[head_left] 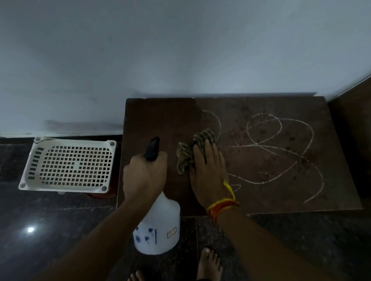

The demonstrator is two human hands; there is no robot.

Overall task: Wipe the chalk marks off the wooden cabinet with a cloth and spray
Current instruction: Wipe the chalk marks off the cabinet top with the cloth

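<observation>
The dark wooden cabinet top stands against the wall, with looping white chalk marks across its middle and right. Its left part bears no chalk. My right hand lies flat on a striped brownish cloth, pressing it onto the top at the left end of the marks. My left hand grips the black head of a white spray bottle, held upright above the cabinet's front left edge, nozzle pointing away from me.
A white perforated plastic basket sits on the dark floor left of the cabinet. A second dark wooden unit adjoins on the right. The pale wall is behind. My bare feet stand in front of the cabinet.
</observation>
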